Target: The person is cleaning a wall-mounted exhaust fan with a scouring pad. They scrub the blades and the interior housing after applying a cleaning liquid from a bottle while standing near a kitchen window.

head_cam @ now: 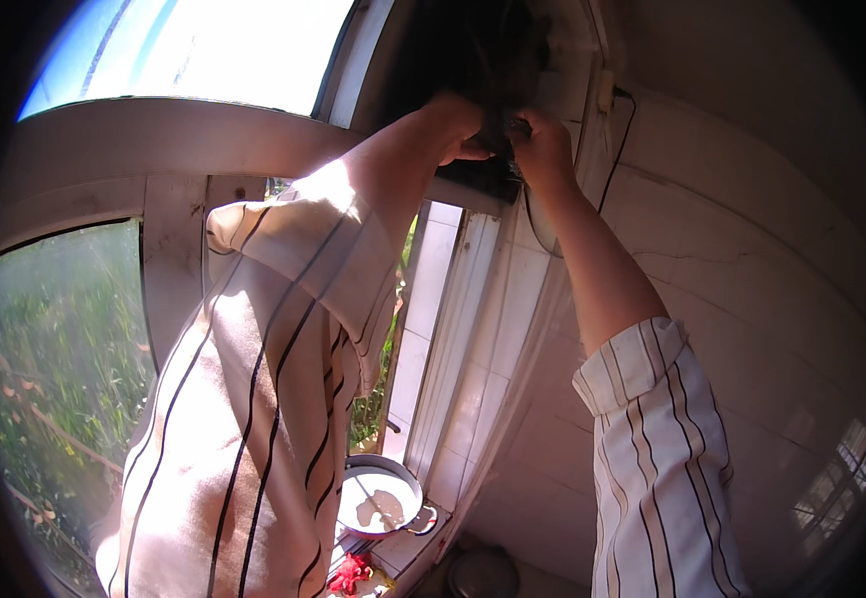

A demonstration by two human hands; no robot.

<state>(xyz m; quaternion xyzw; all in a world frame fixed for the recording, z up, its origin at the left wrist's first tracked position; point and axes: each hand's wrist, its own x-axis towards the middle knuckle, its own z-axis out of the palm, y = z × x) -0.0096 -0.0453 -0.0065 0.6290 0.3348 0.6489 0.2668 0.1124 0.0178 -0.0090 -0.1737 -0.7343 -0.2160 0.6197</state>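
Note:
Both arms are raised toward a dark, blackened panel (pixel 470 52) set high beside the window frame. My left hand (pixel 457 131) is at the panel's lower part, its fingers bent; shadow hides whether it holds anything. Just to its right, my right hand (pixel 545 146) has its fingers curled around a small dark, glinting item (pixel 513 166). Most of that item is hidden by the fingers and the dark background, so its kind is unclear. The two hands are close together but apart.
A two-handled pan (pixel 380 497) with a pale interior stands on the tiled sill (pixel 410 549) below, with a red item (pixel 350 574) near it. A black cable (pixel 616 164) hangs down the tiled wall (pixel 702 299). At left is a framed window (pixel 66 336) with grass outside.

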